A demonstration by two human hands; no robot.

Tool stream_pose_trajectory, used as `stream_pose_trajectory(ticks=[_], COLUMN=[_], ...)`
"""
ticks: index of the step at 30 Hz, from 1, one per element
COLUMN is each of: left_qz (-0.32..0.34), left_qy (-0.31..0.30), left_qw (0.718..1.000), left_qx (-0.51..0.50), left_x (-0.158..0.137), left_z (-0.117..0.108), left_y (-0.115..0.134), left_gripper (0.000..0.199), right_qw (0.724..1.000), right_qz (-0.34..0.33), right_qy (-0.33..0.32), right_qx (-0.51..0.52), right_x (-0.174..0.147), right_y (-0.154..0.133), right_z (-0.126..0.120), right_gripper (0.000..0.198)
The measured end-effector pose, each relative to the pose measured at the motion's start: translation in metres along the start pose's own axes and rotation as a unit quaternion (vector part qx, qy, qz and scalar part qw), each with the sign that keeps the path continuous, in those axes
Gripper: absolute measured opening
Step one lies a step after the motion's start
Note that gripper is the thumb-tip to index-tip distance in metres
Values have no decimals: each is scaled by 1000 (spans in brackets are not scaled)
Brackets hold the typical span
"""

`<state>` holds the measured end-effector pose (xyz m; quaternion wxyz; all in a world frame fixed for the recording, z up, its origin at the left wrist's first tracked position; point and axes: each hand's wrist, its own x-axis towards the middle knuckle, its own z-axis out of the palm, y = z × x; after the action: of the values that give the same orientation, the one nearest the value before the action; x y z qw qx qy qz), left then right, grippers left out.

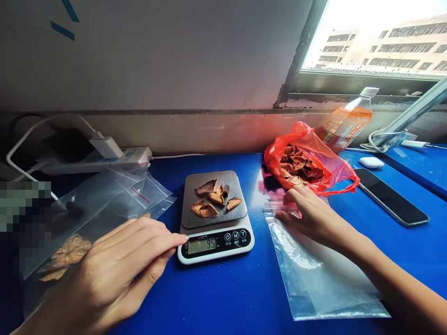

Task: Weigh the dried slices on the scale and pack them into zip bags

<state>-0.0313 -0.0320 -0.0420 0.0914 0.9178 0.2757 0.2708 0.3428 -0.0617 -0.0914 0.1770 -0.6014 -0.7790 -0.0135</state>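
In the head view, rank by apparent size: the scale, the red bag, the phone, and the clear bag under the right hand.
1. clear bag, though it lies nearest the camera.
2. red bag and scale look alike; no ranking.
3. phone, slimmest.

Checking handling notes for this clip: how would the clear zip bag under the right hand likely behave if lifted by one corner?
The clear zip bag would probably droop and fold, since it is thin film lying wrinkled on the blue table. It looks empty and flat, so likely very light. Its glossy surface may slide easily under the right hand, whose fingertips press near the zip edge.
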Motion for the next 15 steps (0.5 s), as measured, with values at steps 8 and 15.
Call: stream_pose_trajectory(ticks=[8,15], left_qz=[41,-89], left_qy=[18,77], left_qw=[999,991], left_qx=[1,-62], left_x=[11,28], left_z=[-3,-7], left_y=[9,16], left_gripper=[27,23], right_qw=[998,975], right_qz=[-49,-58], right_qy=[32,119], right_qx=[-3,178], right_x=[4,25], right_y=[-3,-72], right_z=[-4,-64], right_gripper=[14,12])
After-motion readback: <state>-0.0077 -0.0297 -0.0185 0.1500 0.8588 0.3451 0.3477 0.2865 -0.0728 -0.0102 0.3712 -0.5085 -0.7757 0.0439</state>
